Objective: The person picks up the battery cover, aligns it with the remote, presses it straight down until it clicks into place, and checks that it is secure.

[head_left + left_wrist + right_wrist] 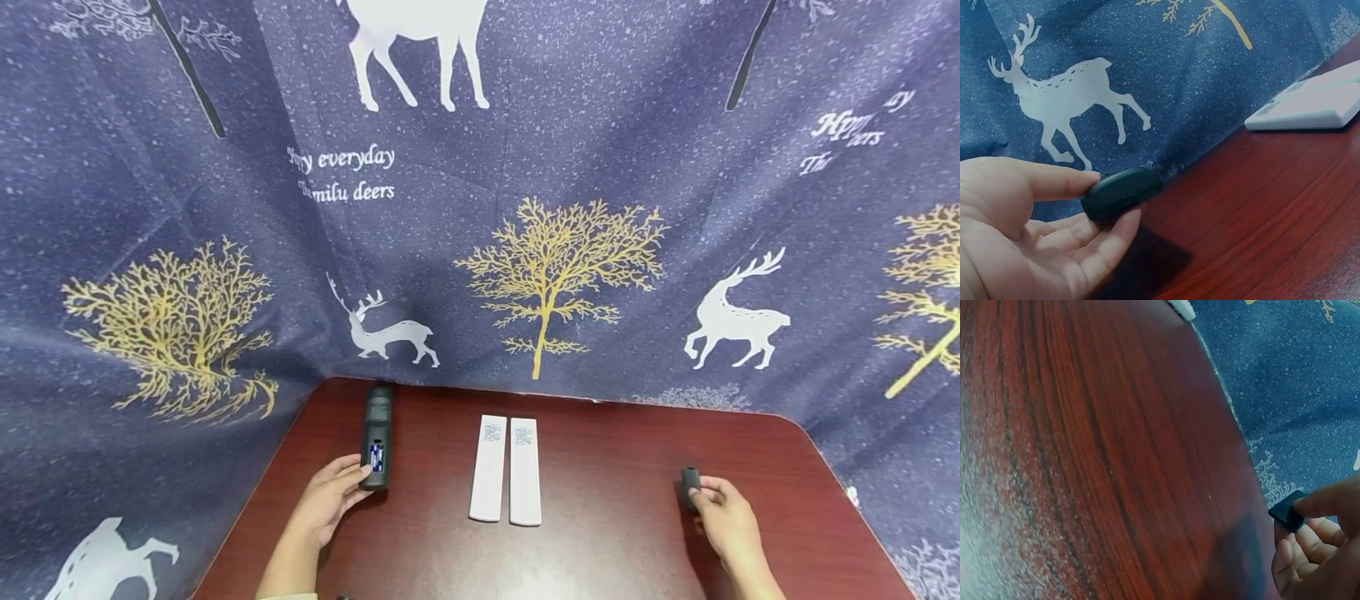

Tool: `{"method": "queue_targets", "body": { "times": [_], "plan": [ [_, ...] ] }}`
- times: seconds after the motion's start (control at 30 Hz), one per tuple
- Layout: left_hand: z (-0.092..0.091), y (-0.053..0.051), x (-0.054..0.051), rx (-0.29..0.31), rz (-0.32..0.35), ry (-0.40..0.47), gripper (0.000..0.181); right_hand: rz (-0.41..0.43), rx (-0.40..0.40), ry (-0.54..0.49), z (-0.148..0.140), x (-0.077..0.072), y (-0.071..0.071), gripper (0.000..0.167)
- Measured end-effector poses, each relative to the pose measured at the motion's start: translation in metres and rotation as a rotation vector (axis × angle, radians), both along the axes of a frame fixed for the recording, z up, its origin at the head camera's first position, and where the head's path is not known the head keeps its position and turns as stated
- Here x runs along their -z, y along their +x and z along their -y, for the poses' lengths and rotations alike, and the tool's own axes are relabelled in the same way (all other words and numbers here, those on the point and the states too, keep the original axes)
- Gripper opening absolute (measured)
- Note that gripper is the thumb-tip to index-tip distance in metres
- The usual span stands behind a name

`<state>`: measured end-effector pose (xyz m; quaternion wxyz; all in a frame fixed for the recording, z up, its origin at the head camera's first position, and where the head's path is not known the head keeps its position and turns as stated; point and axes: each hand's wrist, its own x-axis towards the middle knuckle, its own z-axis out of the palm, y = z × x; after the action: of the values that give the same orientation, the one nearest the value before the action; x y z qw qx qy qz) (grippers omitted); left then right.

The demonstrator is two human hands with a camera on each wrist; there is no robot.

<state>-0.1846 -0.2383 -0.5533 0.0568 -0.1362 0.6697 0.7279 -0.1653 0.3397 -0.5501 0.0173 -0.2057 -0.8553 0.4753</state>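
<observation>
At the left of the table, my left hand [330, 500] grips the lower end of a black remote control [378, 425] between thumb and fingers. Its back faces up, and blue batteries [377, 457] show in the uncovered compartment. In the left wrist view only the rounded end of the black remote [1124, 192] shows, with the left hand [1041, 231] around it. Far to the right, my right hand [723, 517] pinches a small black battery cover [690, 487]. The right wrist view shows that cover [1287, 512] between thumb and fingers of the right hand [1322, 544].
Two white remote controls, a left one [489, 471] and a right one [525, 473], lie side by side mid-table. The reddish-brown table [600, 467] meets a blue cloth [420, 242] printed with deer and trees at its back and sides.
</observation>
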Motion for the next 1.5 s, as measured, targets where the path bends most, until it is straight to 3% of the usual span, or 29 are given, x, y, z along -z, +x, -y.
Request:
{"method": "queue_targets", "body": {
  "times": [0.7,1.5],
  "plan": [
    [-0.011,0.0,0.003,0.142,-0.035,0.092,0.066,-0.017,-0.008,-0.055,0.007,-0.001,0.001,0.039],
    [-0.037,0.0,0.001,0.178,-0.042,0.116,0.067,-0.007,-0.031,-0.133,0.021,-0.006,0.0,0.046]
  ]
}}
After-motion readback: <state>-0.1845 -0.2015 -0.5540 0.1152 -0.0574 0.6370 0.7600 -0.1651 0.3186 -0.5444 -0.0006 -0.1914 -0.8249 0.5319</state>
